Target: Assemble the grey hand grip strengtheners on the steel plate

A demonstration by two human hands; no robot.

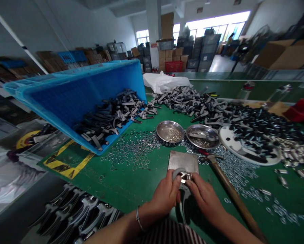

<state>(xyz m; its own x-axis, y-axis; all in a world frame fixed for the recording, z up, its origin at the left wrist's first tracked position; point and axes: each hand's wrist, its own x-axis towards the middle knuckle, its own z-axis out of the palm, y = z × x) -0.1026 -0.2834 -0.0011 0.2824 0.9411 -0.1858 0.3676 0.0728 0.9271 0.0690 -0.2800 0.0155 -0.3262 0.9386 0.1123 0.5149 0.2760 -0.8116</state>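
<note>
My left hand is closed round a grey curved handle part, whose lower arms hang down towards my lap. At its top, my right hand pinches a small shiny ringed metal fitting against it. Both hands meet over the near edge of a flat steel block. To the right of my right hand lies a hammer with a wooden handle. My fingers partly hide where the fitting and the handle part join.
A tilted blue crate spills grey handle parts. Two steel bowls hold small metal pieces. Loose rings lie left. A white plate bears black-headed bolts. Silver sleeves lie right. Finished-looking handles fill the lower left.
</note>
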